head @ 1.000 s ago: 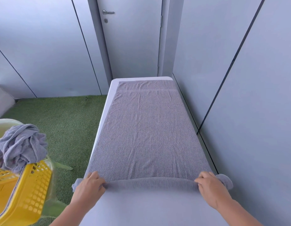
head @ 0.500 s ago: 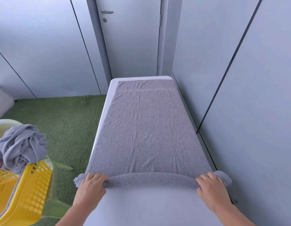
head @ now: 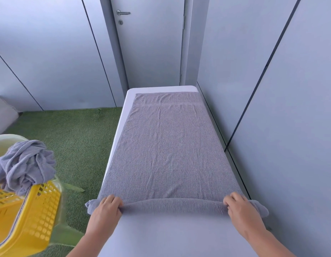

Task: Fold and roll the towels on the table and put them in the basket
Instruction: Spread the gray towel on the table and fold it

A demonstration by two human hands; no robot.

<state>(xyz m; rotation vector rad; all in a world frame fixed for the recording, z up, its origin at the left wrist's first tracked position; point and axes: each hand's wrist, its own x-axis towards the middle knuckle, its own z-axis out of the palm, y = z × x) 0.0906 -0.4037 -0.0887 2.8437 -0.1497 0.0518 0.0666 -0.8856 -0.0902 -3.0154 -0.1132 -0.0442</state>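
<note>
A long grey towel (head: 166, 145) lies flat along the narrow white table (head: 172, 234). Its near end is wound into a thin roll (head: 172, 205) lying across the table, both ends of the roll sticking out past my hands. My left hand (head: 105, 212) grips the left part of the roll, fingers curled over it. My right hand (head: 242, 210) grips the right part the same way. At the left, a yellow perforated basket (head: 31, 219) holds a crumpled grey towel (head: 25, 166).
A grey wall (head: 291, 127) runs close along the table's right side. A shut door (head: 151, 43) stands beyond the far end. Green artificial grass (head: 68, 141) covers the floor to the left. The basket sits on a pale green chair (head: 5, 143).
Both hands have turned the roll a little farther up the towel, away from me; the roll is slightly thicker. The basket has not moved.
</note>
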